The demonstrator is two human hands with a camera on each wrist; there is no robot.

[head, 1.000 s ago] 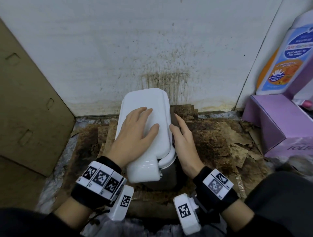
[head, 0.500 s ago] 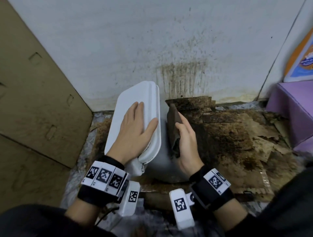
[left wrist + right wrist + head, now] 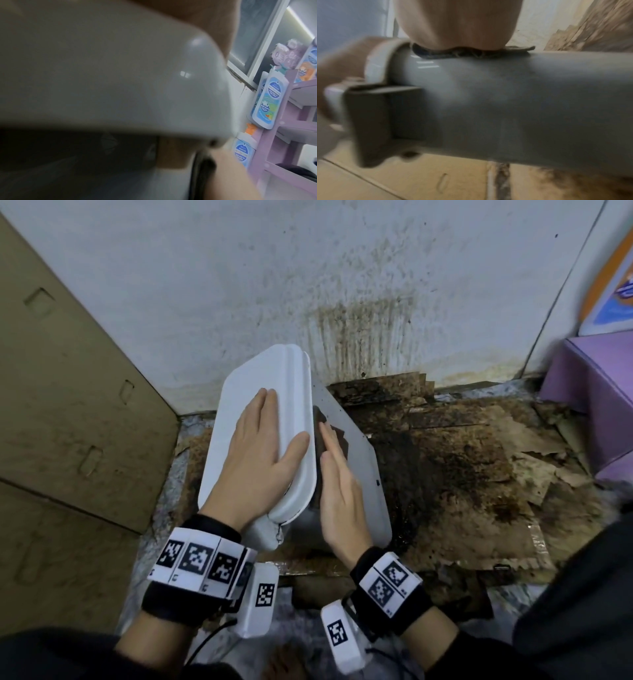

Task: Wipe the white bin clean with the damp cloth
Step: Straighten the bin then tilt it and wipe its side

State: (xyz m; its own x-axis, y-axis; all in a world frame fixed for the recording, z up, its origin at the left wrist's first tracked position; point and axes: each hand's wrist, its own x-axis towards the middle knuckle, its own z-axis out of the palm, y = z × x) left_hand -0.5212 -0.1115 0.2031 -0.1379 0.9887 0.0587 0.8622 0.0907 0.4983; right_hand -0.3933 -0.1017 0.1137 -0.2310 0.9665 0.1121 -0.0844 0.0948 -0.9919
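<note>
The white bin (image 3: pixel 356 460) lies tipped on stained cardboard (image 3: pixel 462 474) by the wall. The left hand (image 3: pixel 260 453) rests flat on its lid (image 3: pixel 239 392), fingers straight. The right hand (image 3: pixel 339 491) presses the dark cloth (image 3: pixel 334 436) against the bin's side, fingers straight. Bottle labels (image 3: pixel 269 100) are too blurred to read.

A grimy corner where a stained wall meets a littered floor.

The pale wall (image 3: pixel 205 268) carries dark brown drip streaks (image 3: pixel 363 337) and specks down to its base. Torn, stained brown cardboard pieces (image 3: pixel 462 460) cover the speckled floor (image 3: pixel 178 470). A large flat cardboard sheet (image 3: pixel 68 392) leans at the left. At the right stands a lilac shelf unit (image 3: pixel 281 121) with blue-labelled bottles (image 3: pixel 269 100) hung on its side; behind it a dark window (image 3: pixel 254 35) is edged by a strip of light.
</note>
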